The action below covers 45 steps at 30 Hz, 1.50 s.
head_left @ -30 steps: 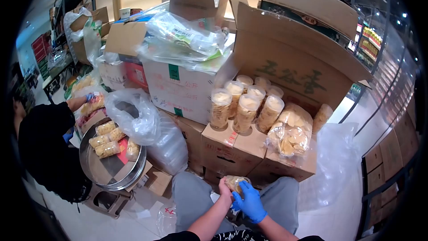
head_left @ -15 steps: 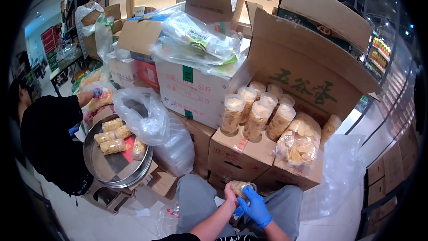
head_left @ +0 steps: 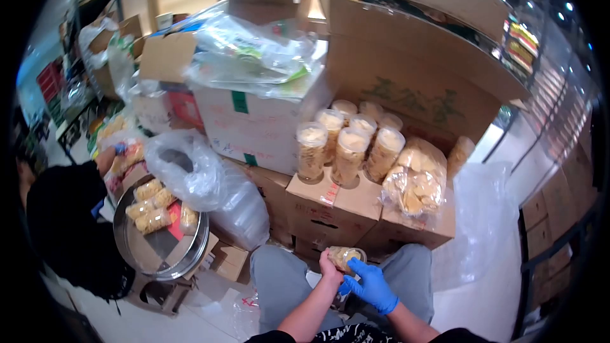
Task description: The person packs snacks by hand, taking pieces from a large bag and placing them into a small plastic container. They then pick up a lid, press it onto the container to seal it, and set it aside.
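Note:
Above my lap, my left hand (head_left: pixel 328 268) is bare and wrapped round a clear plastic jar (head_left: pixel 343 256) of pale yellow chips, tilted with its mouth end to the right. My right hand (head_left: pixel 373 286), in a blue glove, is by that end, its fingertips at the rim and its thumb spread apart below. Several filled clear jars (head_left: pixel 351 152) stand upright on the cardboard box (head_left: pixel 330 209) in front of me. Beside them lies a clear bag of chips (head_left: pixel 416 181).
To the left, a round metal-rimmed sieve (head_left: pixel 204 241) holds several filled jars on their sides. A person in black (head_left: pixel 70 216) works beyond it. A bundle of clear plastic containers (head_left: pixel 238 206) stands between. Another jar (head_left: pixel 460 152) leans behind the chip bag.
My view has shifted, so the boxes and jars sit further left and slightly higher. My gloved right hand has drawn back a little from the jar's mouth; my left hand still holds the jar.

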Available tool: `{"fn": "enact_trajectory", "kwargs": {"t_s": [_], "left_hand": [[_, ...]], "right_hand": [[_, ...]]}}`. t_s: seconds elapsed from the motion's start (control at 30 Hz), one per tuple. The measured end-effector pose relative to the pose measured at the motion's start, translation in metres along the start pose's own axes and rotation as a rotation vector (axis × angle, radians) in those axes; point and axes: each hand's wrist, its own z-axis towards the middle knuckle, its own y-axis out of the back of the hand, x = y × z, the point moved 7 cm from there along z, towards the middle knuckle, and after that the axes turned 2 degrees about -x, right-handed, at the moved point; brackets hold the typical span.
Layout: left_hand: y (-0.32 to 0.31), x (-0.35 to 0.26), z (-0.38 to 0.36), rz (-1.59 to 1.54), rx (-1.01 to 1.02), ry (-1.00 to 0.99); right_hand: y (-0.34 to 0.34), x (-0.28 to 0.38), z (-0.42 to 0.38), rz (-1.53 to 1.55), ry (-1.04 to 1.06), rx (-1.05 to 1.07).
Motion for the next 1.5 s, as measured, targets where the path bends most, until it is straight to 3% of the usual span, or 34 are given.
{"fn": "enact_trajectory", "kwargs": {"t_s": [0.17, 0.37, 0.57, 0.77, 1.03, 1.17, 1.2, 1.5], "left_hand": [[-0.013, 0.001, -0.017, 0.014, 0.077, 0.031], [-0.013, 0.001, -0.020, 0.014, 0.071, 0.059], [-0.023, 0.000, -0.033, 0.035, 0.118, 0.111], [-0.023, -0.002, -0.035, 0.025, 0.121, 0.187], [-0.009, -0.012, -0.026, 0.053, 0.145, 0.202], [-0.008, -0.022, -0.031, 0.054, 0.086, 0.074], [-0.006, -0.022, -0.026, 0.048, 0.126, 0.138], [-0.004, -0.021, -0.034, -0.014, 0.053, 0.065]], "right_hand": [[-0.003, 0.002, -0.008, -0.157, 0.045, 0.008], [-0.017, -0.017, -0.019, -0.182, -0.248, 0.162], [-0.024, -0.012, -0.017, -0.320, -0.121, 0.086], [-0.028, -0.001, -0.005, -0.385, -0.123, 0.112], [-0.044, 0.007, 0.004, -0.340, -0.067, 0.127], [-0.050, 0.002, 0.012, -0.311, -0.076, 0.188], [-0.052, 0.000, 0.011, -0.317, -0.089, 0.204], [-0.041, 0.005, -0.001, -0.262, -0.050, 0.225]]}}
